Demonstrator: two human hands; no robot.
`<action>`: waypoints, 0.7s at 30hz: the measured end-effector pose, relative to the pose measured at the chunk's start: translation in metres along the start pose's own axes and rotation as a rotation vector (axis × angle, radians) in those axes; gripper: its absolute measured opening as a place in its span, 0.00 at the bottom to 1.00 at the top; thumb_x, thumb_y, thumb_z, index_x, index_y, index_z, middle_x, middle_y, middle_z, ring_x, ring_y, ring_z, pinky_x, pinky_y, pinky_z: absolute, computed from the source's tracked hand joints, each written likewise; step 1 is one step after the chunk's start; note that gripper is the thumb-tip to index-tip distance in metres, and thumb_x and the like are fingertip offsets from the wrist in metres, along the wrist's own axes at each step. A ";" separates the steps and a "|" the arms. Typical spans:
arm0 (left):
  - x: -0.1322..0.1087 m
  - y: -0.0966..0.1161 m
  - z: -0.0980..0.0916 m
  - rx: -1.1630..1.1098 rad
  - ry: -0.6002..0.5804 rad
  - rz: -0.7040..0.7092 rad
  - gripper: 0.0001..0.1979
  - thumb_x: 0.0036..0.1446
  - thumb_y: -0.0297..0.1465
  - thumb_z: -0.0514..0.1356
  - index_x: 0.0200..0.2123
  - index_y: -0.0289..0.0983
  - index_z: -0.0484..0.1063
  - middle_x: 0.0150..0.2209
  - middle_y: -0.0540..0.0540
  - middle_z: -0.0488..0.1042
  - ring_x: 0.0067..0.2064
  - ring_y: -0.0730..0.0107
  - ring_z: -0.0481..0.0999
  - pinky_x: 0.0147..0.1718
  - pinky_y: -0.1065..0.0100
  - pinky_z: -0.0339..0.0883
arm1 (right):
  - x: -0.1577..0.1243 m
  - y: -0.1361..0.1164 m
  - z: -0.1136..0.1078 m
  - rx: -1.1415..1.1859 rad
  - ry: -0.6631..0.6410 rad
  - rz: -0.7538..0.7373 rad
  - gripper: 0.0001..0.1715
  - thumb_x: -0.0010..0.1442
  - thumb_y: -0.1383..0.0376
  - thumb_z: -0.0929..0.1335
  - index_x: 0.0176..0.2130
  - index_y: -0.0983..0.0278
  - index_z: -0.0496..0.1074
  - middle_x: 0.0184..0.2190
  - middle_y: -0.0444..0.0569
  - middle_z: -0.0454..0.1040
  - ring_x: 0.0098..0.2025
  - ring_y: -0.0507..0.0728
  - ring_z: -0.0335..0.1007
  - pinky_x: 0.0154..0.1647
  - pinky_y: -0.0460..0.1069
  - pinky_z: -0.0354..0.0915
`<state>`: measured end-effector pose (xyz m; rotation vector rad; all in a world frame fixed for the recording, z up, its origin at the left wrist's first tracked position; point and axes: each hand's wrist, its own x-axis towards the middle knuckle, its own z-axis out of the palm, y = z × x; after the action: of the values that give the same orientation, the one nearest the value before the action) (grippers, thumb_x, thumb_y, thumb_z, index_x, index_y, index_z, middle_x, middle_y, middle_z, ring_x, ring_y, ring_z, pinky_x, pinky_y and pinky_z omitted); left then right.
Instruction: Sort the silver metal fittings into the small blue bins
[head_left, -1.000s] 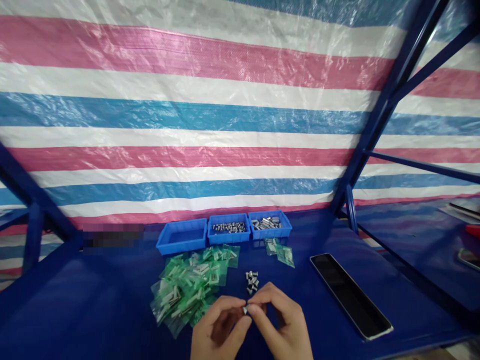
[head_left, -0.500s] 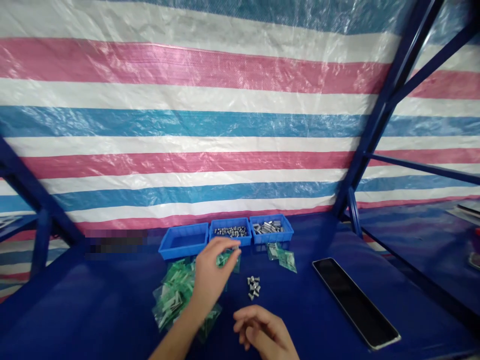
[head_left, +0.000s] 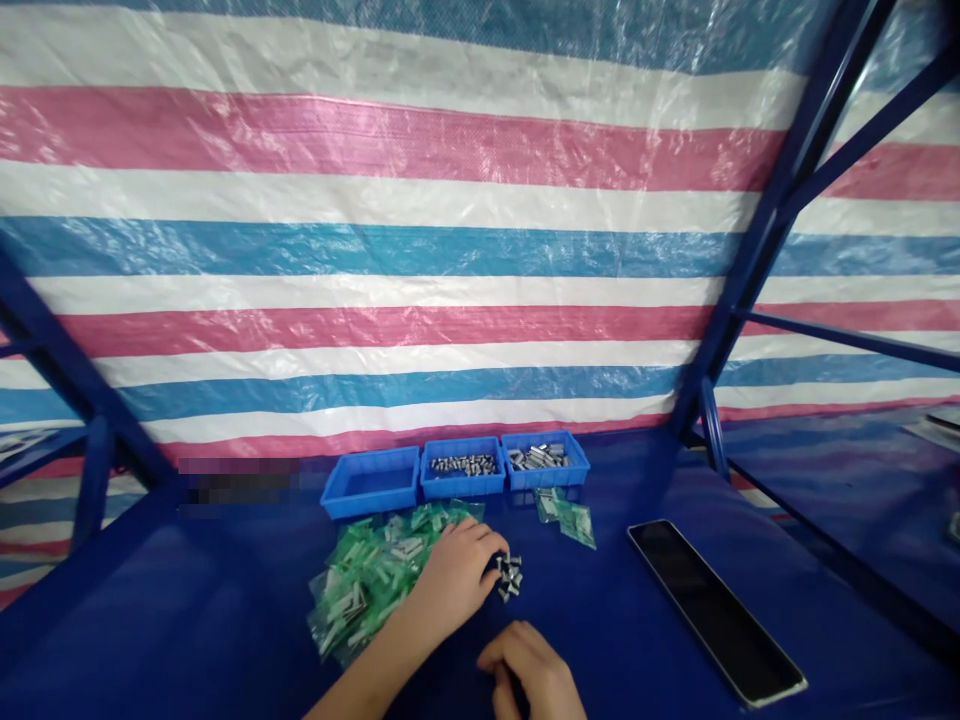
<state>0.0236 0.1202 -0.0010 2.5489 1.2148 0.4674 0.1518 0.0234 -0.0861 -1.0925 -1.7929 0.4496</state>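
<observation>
My left hand (head_left: 463, 572) reaches to the left edge of a small pile of silver screws (head_left: 511, 578) on the blue table. Its thumb and forefinger are bent together around a screw at the pile's edge, which they partly hide. Below the pile is my right hand (head_left: 534, 672), its fingers curled inward; whatever is inside them is hidden. Beneath and beside my left forearm spreads a heap of small green-tinted plastic bags (head_left: 375, 580) with metal pieces in them.
Three blue trays stand in a row behind: a bare one (head_left: 371, 482), one with small screws (head_left: 463, 467), one with metal cylinders (head_left: 544, 458). Two filled bags (head_left: 566, 515) lie before them. A dark phone-like slab (head_left: 716, 610) lies right. Blue frame posts (head_left: 739, 290) flank the striped sheet.
My left hand has come down and right from in front of the middle tray, where it pinched a small silver piece, to the screw pile. My right hand has shifted slightly, its fingers turning downward.
</observation>
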 end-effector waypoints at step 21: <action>-0.062 0.028 -0.009 -0.952 0.456 -0.327 0.02 0.50 0.30 0.67 0.30 0.38 0.78 0.35 0.47 0.81 0.37 0.63 0.83 0.36 0.71 0.77 | 0.030 -0.042 -0.026 0.500 0.324 0.300 0.17 0.63 0.55 0.69 0.47 0.61 0.76 0.36 0.51 0.78 0.34 0.55 0.77 0.36 0.45 0.73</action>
<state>0.0024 0.0560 0.0077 1.4516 1.1164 1.2278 0.1503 0.0224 -0.0282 -1.0059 -1.1512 0.8017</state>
